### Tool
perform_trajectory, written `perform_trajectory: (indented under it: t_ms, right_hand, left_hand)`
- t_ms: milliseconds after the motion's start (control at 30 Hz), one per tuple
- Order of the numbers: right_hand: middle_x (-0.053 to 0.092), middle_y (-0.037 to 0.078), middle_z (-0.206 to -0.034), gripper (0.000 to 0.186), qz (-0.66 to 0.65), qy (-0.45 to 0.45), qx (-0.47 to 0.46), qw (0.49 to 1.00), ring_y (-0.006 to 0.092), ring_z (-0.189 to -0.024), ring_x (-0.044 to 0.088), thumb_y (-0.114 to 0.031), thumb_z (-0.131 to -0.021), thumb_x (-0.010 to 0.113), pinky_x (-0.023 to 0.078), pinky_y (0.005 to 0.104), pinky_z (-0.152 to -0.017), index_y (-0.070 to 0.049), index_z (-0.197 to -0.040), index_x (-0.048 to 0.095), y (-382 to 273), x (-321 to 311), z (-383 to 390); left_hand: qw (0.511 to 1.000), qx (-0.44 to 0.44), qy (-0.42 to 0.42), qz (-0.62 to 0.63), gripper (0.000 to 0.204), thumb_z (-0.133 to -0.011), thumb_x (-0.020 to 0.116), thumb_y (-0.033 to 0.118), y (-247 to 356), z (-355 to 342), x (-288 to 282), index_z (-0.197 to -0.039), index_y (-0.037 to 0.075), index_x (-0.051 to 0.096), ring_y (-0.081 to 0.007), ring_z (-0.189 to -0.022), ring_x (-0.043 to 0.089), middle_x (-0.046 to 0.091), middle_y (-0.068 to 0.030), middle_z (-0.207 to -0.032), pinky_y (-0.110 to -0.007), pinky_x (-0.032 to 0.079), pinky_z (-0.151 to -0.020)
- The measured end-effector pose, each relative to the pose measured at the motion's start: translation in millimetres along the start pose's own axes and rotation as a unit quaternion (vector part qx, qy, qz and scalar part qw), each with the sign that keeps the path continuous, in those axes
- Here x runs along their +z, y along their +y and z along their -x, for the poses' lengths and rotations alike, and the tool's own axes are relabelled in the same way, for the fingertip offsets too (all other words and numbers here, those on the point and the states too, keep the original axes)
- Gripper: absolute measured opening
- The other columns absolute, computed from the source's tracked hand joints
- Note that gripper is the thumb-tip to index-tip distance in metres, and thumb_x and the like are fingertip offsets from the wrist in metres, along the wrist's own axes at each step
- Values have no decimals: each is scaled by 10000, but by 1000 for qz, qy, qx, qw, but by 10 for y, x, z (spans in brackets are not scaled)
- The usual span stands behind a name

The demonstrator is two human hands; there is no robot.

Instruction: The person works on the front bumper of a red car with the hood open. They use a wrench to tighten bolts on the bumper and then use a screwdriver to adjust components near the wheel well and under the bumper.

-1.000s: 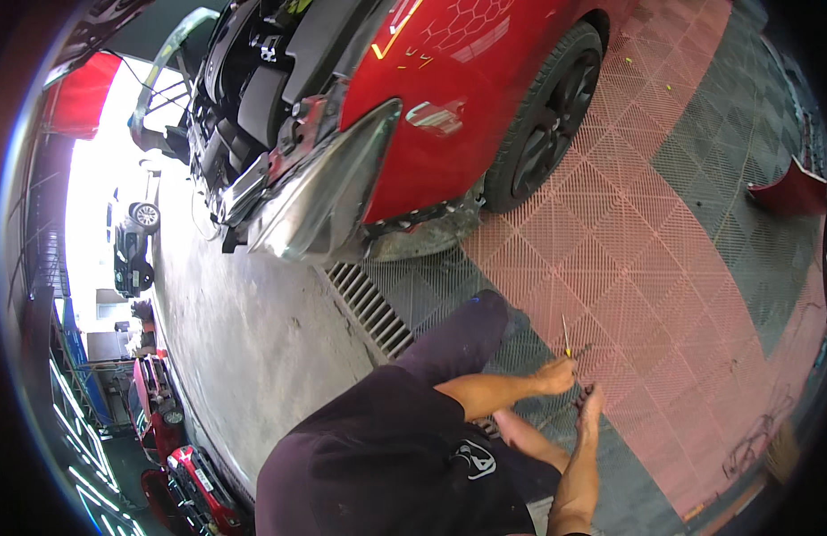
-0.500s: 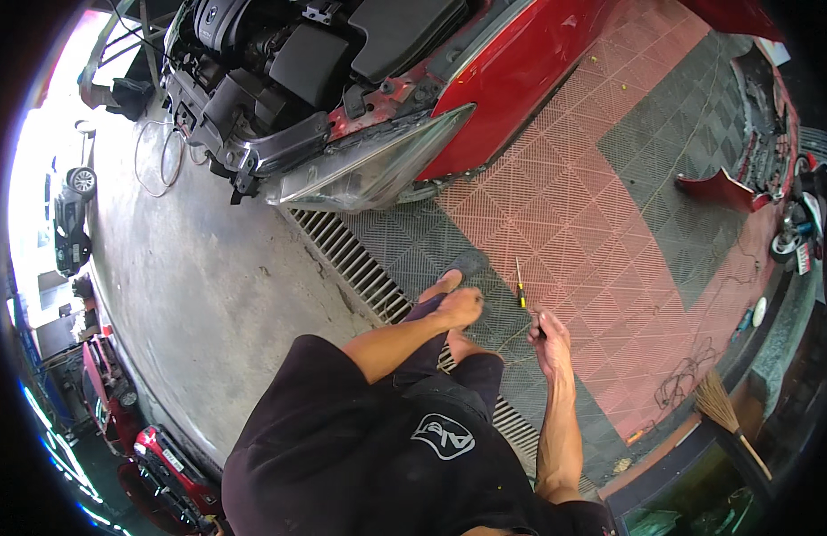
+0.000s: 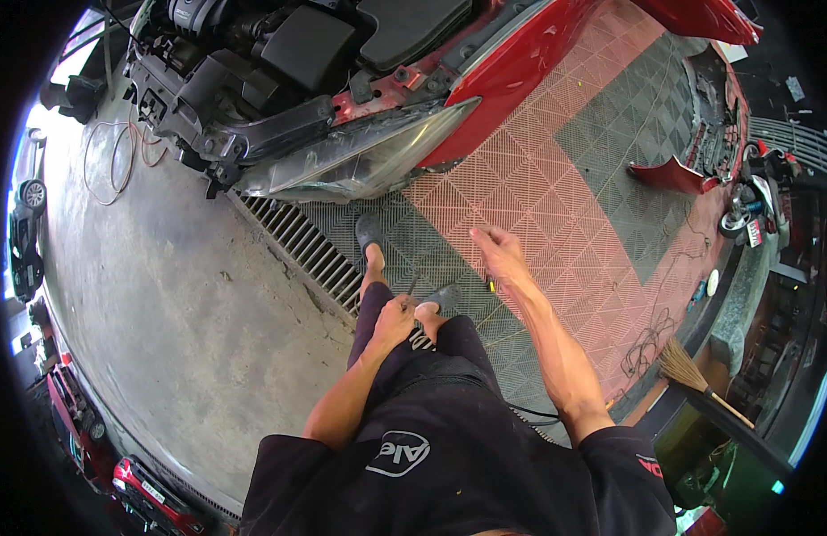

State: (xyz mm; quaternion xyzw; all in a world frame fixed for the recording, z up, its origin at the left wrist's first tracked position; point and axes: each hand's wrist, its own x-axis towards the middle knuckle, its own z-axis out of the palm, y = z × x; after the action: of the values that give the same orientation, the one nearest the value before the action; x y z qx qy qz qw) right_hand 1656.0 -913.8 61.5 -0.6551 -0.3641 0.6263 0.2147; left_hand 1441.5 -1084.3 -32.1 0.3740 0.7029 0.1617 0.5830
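My left hand (image 3: pixel 394 322) is closed in front of my legs, and a thin dark rod-like piece (image 3: pixel 413 283) sticks up from its fingers; its kind is not clear. My right hand (image 3: pixel 501 254) reaches forward over the red floor tiles, fingers drawn together at the tips. Whatever they may pinch is too small to make out. Beside the right wrist, a yellow-and-black screwdriver (image 3: pixel 491 287) lies on the floor, mostly hidden by the arm. Ahead of both hands is the clear headlight (image 3: pixel 360 156) of a red car (image 3: pixel 512 58) with its engine bay exposed.
A metal drain grate (image 3: pixel 297 246) runs between concrete and tiles. A detached red bumper (image 3: pixel 672 177) lies at the far right. Nearer on that side are a straw broom (image 3: pixel 686 366) and tangled wire (image 3: pixel 647 347). A looped hose (image 3: pixel 114 165) lies at left; parked cars line the left edge.
I have shifted and stepped closer to the headlight. My right hand has moved forward past the screwdriver; my left has drawn left, its thin rod now showing.
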Motion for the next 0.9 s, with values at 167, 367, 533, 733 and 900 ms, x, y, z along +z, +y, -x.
perform_trajectory:
  t_ms: [167, 367, 533, 733, 900]
  right_hand:
    - [601, -8, -755, 432, 52, 74, -97, 991, 72, -664, 493, -379, -950, 729, 404, 277, -579, 12, -1133, 710, -576, 490, -409]
    - [543, 4, -706, 497, -28, 161, -73, 984, 69, -613, 445, -496, -923, 748, 364, 273, -522, -14, -844, 651, -881, 947, -1050]
    - [535, 3, -711, 535, -123, 159, 16, 979, 81, -636, 439, -535, -932, 723, 373, 277, -549, -23, -799, 641, -960, 1025, -1315]
    - [520, -4, -699, 564, -73, 210, -43, 974, 88, -618, 408, -561, -945, 693, 364, 293, -555, -31, -762, 637, -1001, 1118, -1333]
    - [497, -7, -671, 581, -86, 197, -3, 977, 83, -611, 388, -581, -939, 690, 334, 281, -530, -28, -768, 646, -1060, 1086, -1310]
  left_hand:
    - [1000, 23, -4, -13, 265, -957, 536, 149, -49, -96, -463, -1102, 17, 714, -376, -1013, 714, 740, -220, -1028, -409, 547, -882]
    - [981, -145, -39, 125, 271, -1001, 535, 175, -186, -340, -1189, -1119, -15, 688, -144, -669, 676, 666, -122, -800, -322, 520, -611]
    - [993, -99, -1, -72, 377, -1017, 572, 350, -55, -447, -1835, -1037, -11, 678, -371, -685, 698, 689, -212, -765, -457, 536, -716]
    - [952, 115, 15, -283, 473, -997, 612, 423, 81, -549, -2350, -804, -3, 684, -470, -725, 644, 680, -253, -798, -496, 519, -704]
    - [974, 129, 20, -187, 522, -1016, 594, 437, 279, -583, -2510, -778, -19, 682, -363, -519, 592, 586, -183, -583, -464, 468, -571]
